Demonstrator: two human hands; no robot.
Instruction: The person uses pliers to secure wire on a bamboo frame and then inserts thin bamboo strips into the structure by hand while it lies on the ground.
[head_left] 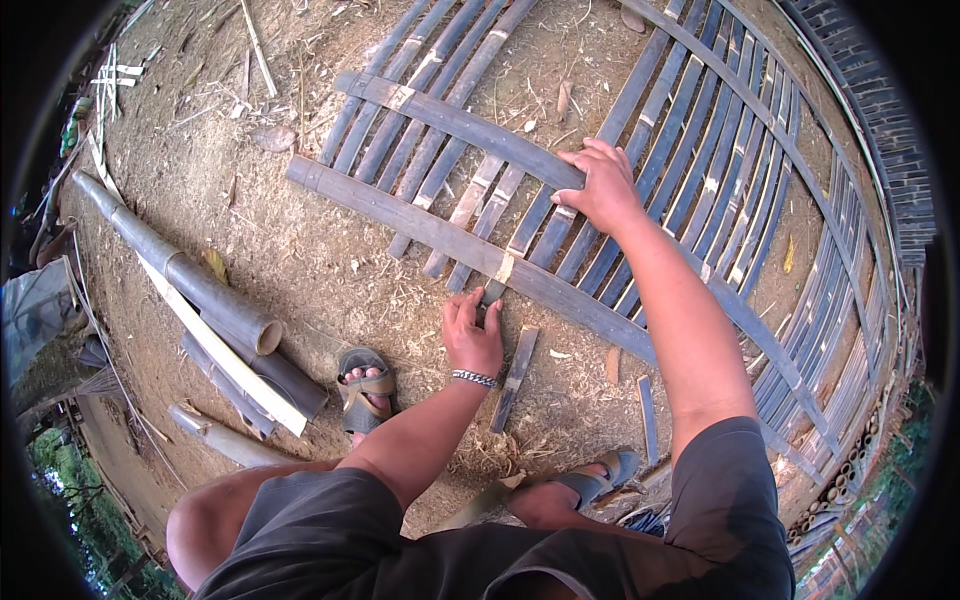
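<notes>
1. Nearest of all, a sandalled foot (362, 388) is being rested on the dirt just to the left of the left wrist, and a second sandalled foot (590, 485) is being kept below and to the right of that wrist.
2. A short bamboo slat (515, 378) is lying on the ground just right of the left hand, apart from it.
3. The left hand (472, 335) is being closed on the lower end of a narrow bamboo strip (492, 292), pinched between fingers and thumb where the strip is passing under the long crosspiece (470, 250).
4. Beyond it, the right hand (600, 187) is being pressed palm-down, fingers spread and nothing clenched, on the upper crosspiece (460, 125) of the woven bamboo panel (720, 160), which is being spread flat on the ground around and beyond both hands.
5. Far to the left of the left hand, thick bamboo poles (190, 280) are lying side by side.
</notes>
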